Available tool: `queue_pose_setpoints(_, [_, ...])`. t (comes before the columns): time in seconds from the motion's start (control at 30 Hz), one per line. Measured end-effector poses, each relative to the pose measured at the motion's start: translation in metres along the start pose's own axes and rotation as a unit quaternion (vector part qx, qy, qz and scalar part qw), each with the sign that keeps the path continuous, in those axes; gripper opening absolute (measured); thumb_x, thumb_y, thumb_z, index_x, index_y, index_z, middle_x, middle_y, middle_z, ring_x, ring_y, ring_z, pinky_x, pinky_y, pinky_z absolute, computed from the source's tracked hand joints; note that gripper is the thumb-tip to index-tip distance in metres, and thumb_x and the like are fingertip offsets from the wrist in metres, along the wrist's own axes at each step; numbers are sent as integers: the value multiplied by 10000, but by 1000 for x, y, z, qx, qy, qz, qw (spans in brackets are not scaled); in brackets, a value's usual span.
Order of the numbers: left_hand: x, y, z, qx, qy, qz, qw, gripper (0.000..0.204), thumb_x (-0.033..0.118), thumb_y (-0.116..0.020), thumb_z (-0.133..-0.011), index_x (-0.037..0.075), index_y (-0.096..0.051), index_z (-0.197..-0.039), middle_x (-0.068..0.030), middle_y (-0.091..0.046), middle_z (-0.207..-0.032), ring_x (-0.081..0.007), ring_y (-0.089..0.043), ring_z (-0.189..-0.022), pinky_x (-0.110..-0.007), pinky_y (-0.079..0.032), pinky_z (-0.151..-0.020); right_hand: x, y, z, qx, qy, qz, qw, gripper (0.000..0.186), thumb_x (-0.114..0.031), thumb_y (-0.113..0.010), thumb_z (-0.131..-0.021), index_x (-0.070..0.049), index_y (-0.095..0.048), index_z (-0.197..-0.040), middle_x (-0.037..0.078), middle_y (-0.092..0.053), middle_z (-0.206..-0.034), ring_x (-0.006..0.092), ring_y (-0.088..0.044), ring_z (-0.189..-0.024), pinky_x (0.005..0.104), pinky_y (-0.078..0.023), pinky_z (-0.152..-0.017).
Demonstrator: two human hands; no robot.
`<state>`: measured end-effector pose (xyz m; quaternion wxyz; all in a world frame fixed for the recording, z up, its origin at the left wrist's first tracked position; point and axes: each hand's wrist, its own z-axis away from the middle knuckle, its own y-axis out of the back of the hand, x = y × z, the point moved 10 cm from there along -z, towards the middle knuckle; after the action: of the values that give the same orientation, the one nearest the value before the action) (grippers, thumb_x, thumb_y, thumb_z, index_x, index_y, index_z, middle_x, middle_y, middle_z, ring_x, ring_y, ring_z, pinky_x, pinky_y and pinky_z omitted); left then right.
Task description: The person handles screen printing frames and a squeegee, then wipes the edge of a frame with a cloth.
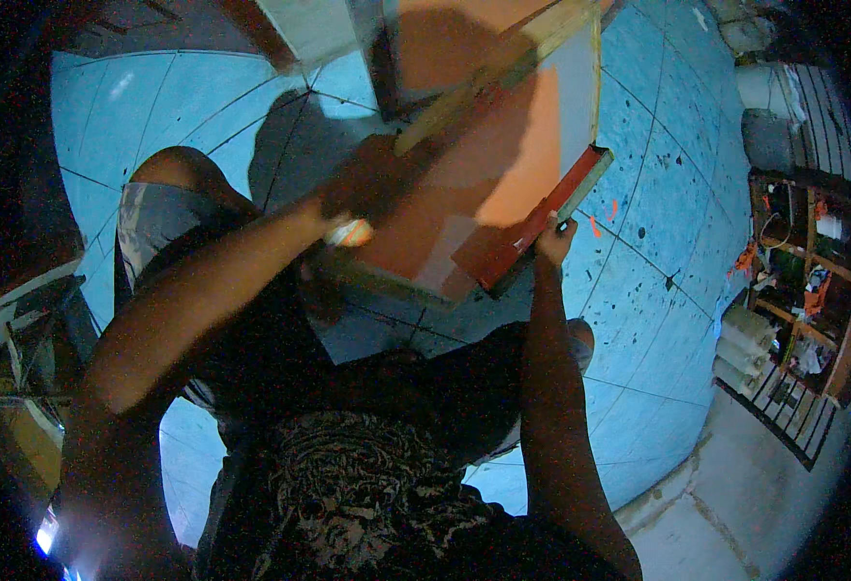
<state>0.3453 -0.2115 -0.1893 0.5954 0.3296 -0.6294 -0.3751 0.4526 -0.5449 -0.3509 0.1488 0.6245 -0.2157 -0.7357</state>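
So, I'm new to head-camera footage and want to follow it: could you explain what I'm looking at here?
There's no machine here, just a person's two bare hands. The picture comes from a wide fisheye camera on their head, looking down, so straight lines bend near the rim and the forearms reach away from you.

Before them, above a blue tiled floor, is a large orange board with pale wooden edging. The right hand holds a long red piece over it. The left hand is at the board too, but blur and shadow hide whether it grips anything. A small orange-and-white thing shows by that wrist; I can't tell what it is.
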Motion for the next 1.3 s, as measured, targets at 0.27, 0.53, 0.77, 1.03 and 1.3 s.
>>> queue_pose_setpoints(0.27, [-27,-28,12,-77,110,89,987,292,283,-392,-913,89,-532,-1080,-229,-614,-758,-376,-613,-627,-445,-503,-517,-7,-1,1,14,18,97,995,429,-368,-568,-859,-17,-398,-1036,171,-573,-901,272,-565,-814,379,-452,-726])
queue_pose_setpoints(0.53, [-18,-18,31,1,100,112,989,304,265,-461,-851,62,-545,-1061,-224,-608,-691,-362,-612,-601,-449,-499,-513,-17,-1,1,2,11,167,986,456,-386,-566,-846,-12,-414,-1058,204,-592,-944,339,-590,-851,407,-456,-745])
queue_pose_setpoints(0.77, [-16,-23,36,53,32,97,993,333,250,-418,-901,87,-452,-1190,-219,-579,-637,-380,-584,-534,-462,-471,-451,-14,-3,-2,17,33,164,986,449,-386,-562,-847,-30,-411,-1075,199,-607,-937,358,-604,-844,414,-462,-737])
queue_pose_setpoints(1.03, [-6,-27,29,44,-8,21,999,307,266,-428,-896,158,-456,-1182,-226,-587,-672,-404,-575,-546,-478,-472,-459,-14,-3,-2,13,46,156,987,452,-387,-572,-847,-25,-419,-1070,178,-605,-926,330,-602,-843,408,-463,-744])
queue_pose_setpoints(1.3, [-34,-34,37,-24,200,215,956,294,344,-425,-910,134,-590,-1032,-228,-597,-668,-404,-602,-624,-469,-482,-533,29,-8,-20,-31,64,-29,997,365,-332,-568,-870,-34,-401,-997,92,-528,-757,174,-523,-566,304,-443,-484])
